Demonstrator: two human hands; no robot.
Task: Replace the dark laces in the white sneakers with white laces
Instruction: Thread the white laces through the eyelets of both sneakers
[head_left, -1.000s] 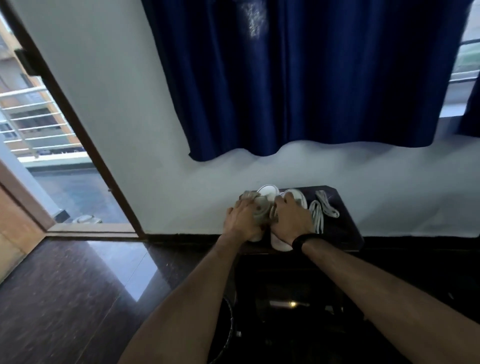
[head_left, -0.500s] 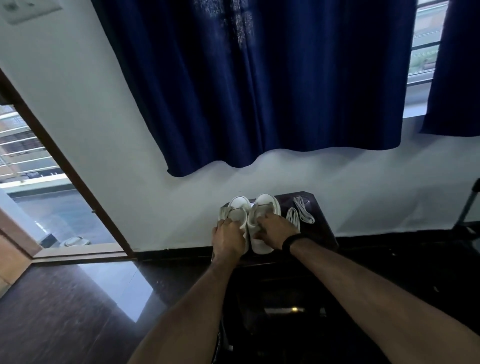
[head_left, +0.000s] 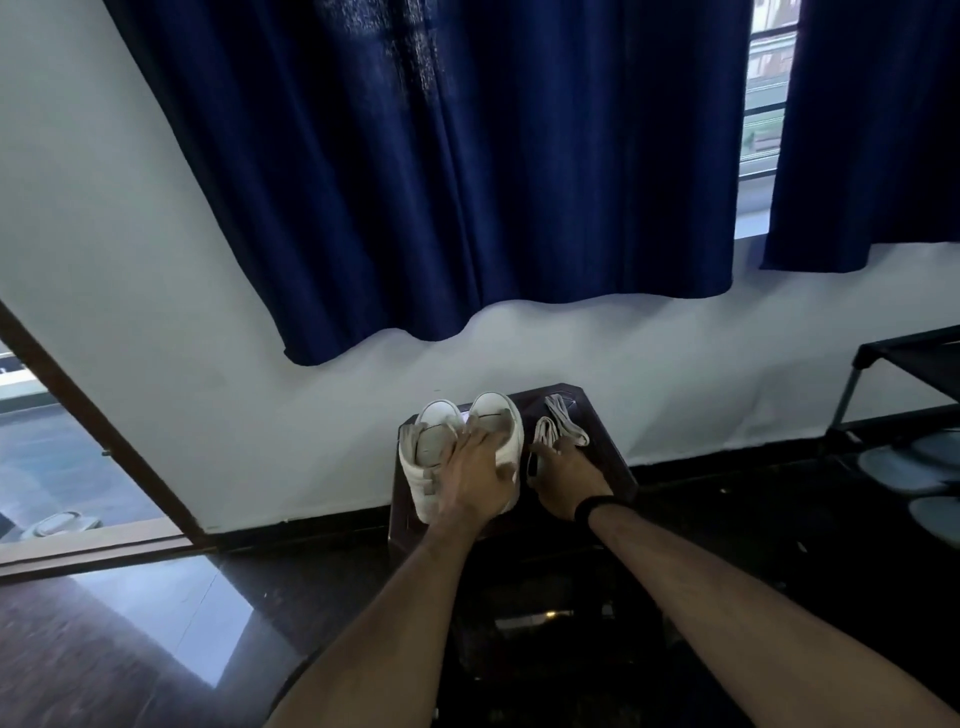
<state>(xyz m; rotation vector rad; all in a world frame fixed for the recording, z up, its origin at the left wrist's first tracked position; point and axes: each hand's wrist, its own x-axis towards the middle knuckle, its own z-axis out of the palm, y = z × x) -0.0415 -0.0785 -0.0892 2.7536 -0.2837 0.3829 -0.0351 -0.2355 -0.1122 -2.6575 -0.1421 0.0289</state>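
Since half a second ago our right hand (head_left: 563, 475) has left the sneakers and gone to the right, onto the white laces (head_left: 558, 434), while our left hand (head_left: 480, 480) has slid across to lie over both shoes at once. The white sneakers (head_left: 460, 452) stand side by side on the small dark table (head_left: 613, 467) against the wall, toes pointing away from us, and their darker grey laces hang loose at the left shoe's edge. Our left hand lies over them with fingers spread and fairly straight, pressing rather than grasping. Our right hand rests on the table just beside the right shoe, fingertips touching the near end of the bundled white laces; whether it has pinched a strand yet we cannot tell, as the fingers hide the contact. We judge that we are steadying the pair while fetching the new laces, though the old ones look not yet pulled out. To do this well, we would keep the left palm firm so the shoes do not slide toward the table's front edge, and take up one lace bundle only, by its end, so the two do not tangle. Better still, we would unthread the grey laces fully first. A dark shoe rack (head_left: 893, 395) stands well apart at the right, beneath the blue curtain (head_left: 467, 171).
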